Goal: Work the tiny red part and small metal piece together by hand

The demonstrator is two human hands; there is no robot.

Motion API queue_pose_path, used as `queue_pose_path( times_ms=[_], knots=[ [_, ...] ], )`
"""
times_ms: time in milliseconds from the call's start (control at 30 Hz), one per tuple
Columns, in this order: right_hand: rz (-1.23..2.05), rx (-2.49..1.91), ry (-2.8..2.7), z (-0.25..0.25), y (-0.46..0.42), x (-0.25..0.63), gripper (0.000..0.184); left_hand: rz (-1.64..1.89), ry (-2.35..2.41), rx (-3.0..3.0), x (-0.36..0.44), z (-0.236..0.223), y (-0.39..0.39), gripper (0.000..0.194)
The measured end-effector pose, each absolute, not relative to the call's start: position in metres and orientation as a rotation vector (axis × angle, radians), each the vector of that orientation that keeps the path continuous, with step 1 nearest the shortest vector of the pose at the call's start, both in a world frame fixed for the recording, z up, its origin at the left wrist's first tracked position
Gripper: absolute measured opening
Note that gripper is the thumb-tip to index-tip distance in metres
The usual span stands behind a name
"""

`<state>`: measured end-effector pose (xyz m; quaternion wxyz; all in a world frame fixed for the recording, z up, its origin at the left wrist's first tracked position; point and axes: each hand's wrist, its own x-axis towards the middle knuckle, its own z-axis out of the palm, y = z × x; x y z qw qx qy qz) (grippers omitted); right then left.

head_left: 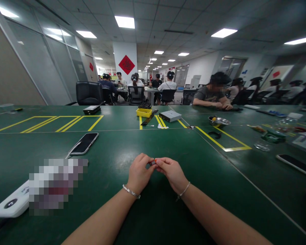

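Both hands meet over the middle of the green table (104, 204). My left hand (140, 173) pinches a small dark and silvery piece (152, 163) between thumb and fingertips. The fingertips of my right hand (172, 173) close on its orange-red end (155, 160), right against the left fingers. The piece is too small and too covered by fingers for me to name its kind. A bracelet circles each wrist.
At left lie a phone (85, 143) with a cable and a white device (11, 200), partly blurred out. Farther back stand a yellow tray (143, 113), a grey box (170, 116) and a metal bowl (223, 121). Another phone (297, 165) lies right. A person (211, 93) sits opposite.
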<state>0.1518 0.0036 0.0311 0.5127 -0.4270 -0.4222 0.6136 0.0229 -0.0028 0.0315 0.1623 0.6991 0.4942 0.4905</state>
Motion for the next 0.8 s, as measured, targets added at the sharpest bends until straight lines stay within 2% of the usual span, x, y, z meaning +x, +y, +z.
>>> queue_pose_path(
  times_ms=[367, 567, 700, 800],
  knots=[
    [1.617, -0.93, -1.003, 0.035, 0.0, 0.153, 0.029, 1.444, 1.391, 1.967, 0.021, 0.032, -0.004, 0.005],
    [1.514, -0.99, -1.081, 0.032, 0.002, 0.152, 0.025, 1.312, 1.512, 2.191, 0.025, 0.031, -0.003, 0.003],
    [1.242, -1.146, -1.261, 0.036, 0.018, 0.17, 0.02, 1.283, 1.411, 2.258, 0.025, 0.031, 0.0, 0.018],
    [0.756, -1.49, -1.373, 0.044, 0.037, 0.216, 0.02, 1.282, 1.405, 2.217, 0.021, 0.026, 0.004, 0.025]
  ],
)
